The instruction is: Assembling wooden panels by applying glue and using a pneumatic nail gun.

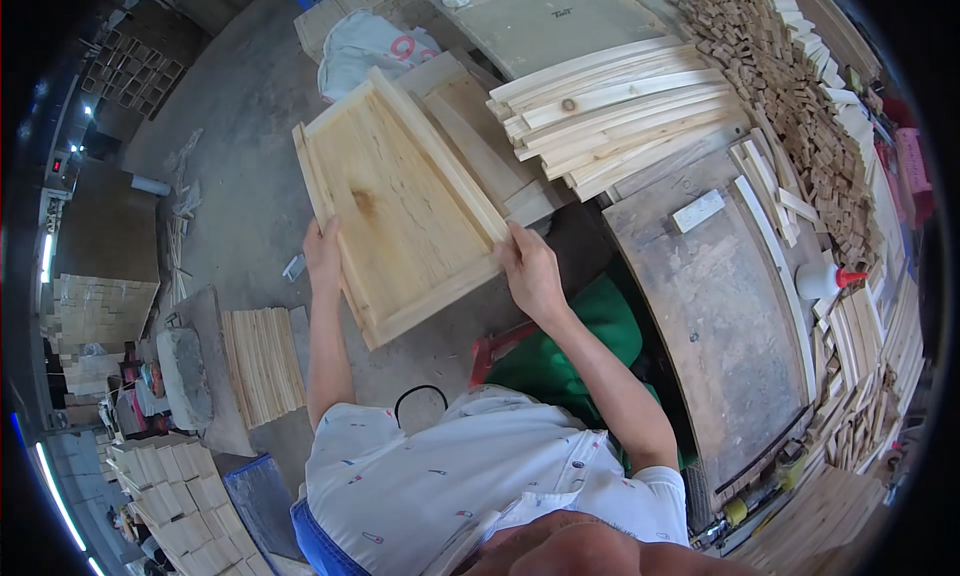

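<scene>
Between my two hands is a shallow wooden tray (415, 221), pale wood with raised edge strips and a dark knot in its flat panel. My left hand (322, 251) is closed round the left edge strip near the close corner. On the opposite side my right hand (530, 268) grips the right edge strip, thumb on top. The fingers under the tray are hidden. Just beyond its right side lie similar wooden panels (470, 126), partly covered by the tray.
A workbench (700, 306) stands at my right, bearing a stack of wooden strips (620, 111), a heap of small wood blocks (800, 106) and a red-tipped glue bottle (825, 281). Green cloth (575, 341) hangs beside my right forearm. Stacked slats (262, 366) stand at left. A white sack (365, 51) lies ahead.
</scene>
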Tool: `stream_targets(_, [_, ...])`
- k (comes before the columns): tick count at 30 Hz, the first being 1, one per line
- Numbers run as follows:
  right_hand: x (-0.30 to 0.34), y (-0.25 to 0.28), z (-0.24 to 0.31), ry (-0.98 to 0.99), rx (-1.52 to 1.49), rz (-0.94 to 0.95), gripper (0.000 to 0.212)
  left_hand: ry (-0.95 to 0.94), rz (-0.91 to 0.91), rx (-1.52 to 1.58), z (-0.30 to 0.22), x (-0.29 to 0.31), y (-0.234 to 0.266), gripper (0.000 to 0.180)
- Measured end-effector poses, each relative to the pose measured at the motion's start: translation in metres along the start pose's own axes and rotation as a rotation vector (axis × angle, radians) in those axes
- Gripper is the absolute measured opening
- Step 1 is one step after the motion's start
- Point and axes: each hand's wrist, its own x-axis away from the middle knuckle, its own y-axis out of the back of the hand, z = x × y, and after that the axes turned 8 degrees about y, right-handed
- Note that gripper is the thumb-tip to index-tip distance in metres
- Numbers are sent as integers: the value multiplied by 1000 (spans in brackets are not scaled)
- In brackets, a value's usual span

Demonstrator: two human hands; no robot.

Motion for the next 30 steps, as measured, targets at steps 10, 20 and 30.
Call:
stream_targets(10, [-14,-36,-33,172,112,-91,21,-111,32,-142,68,-58,-3,49])
stream_targets(20, [-1,-51,-81,72,264,-112,14,17,191,-321,86,-96,-16,55])
stream_targets(30, [207,255,52,-228,150,-761,26,-635,755,-72,-114,165,-258,34])
